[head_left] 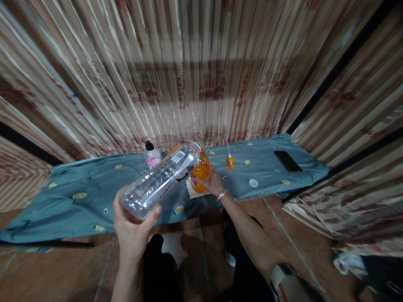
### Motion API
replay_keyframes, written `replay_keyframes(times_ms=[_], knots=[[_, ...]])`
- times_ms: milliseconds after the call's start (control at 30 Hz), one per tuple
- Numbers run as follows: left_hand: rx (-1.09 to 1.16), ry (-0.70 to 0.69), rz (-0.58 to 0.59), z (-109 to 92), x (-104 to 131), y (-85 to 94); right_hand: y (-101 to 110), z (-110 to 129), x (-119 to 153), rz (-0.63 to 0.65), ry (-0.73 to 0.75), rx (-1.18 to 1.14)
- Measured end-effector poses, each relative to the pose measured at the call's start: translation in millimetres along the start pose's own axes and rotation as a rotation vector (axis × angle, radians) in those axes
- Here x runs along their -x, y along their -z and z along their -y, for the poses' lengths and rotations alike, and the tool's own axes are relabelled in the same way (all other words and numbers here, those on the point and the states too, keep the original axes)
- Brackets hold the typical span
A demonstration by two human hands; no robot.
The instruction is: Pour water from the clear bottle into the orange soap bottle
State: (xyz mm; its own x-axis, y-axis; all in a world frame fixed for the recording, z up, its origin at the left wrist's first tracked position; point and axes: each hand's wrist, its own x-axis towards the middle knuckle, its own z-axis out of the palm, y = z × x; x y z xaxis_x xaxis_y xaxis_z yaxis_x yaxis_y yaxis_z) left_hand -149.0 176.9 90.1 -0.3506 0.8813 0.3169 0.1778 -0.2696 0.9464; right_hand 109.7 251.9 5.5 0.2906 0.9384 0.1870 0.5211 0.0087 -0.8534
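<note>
My left hand [134, 228] is closed around the base of a large clear plastic bottle [154, 186] with a printed label. This bottle is tilted, its mouth up against the top of an orange translucent bottle [201, 174]. Whether liquid runs between them I cannot tell. My right hand [212, 181] is wrapped round the orange bottle, which stands upright on or just above a white paper [194, 189]. On the cloth to the right lies an orange pump top [230, 163] with a thin white tube. Further right is a white round cap [253, 183].
A small clear bottle with a black cap [152, 155] stands behind the large bottle. A black phone [287, 161] lies at the right end of the blue-green cloth [91, 180]. Striped curtains [195, 75] hang close behind, and dark poles flank both ends.
</note>
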Motion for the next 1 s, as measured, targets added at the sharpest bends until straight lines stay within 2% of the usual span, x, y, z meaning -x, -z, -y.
replay_keyframes(times_ms=[700,1000], knots=[[-0.028,-0.016,0.007,0.7,-0.3,0.1,2.9,5.4,1.8,0.020,-0.022,0.009],[-0.026,-0.064,0.000,5.6,0.1,0.4,2.4,2.3,1.6,0.022,0.001,-0.018]])
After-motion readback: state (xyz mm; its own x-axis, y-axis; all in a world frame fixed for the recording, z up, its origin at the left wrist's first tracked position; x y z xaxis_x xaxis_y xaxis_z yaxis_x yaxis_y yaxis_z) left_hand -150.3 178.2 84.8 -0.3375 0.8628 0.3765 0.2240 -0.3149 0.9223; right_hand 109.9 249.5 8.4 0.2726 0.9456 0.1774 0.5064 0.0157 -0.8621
